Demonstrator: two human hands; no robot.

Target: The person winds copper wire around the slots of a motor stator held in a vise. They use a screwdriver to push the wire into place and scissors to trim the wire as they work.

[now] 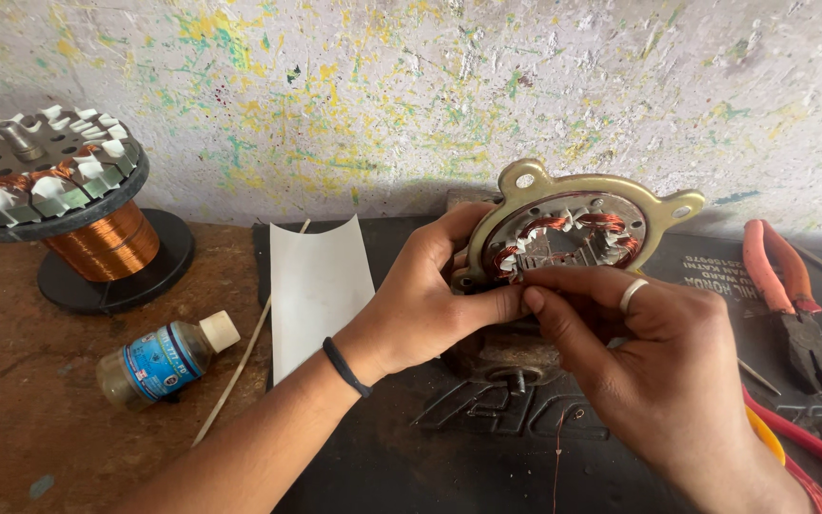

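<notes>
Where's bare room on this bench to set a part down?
Bare brown bench in front of the copper wire spool, left of the bottle. Also dark mat between the forearms. Crowded right: pliers, red wires, both hands on the stator.

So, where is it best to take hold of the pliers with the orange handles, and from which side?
Probably by the two handles, coming from above. The pliers lie flat on the dark mat, handles towards the wall, dark jaws towards the person. The handles are long, coated and slightly spread. The right hand is nearest; both hands are busy at the motor stator.
</notes>
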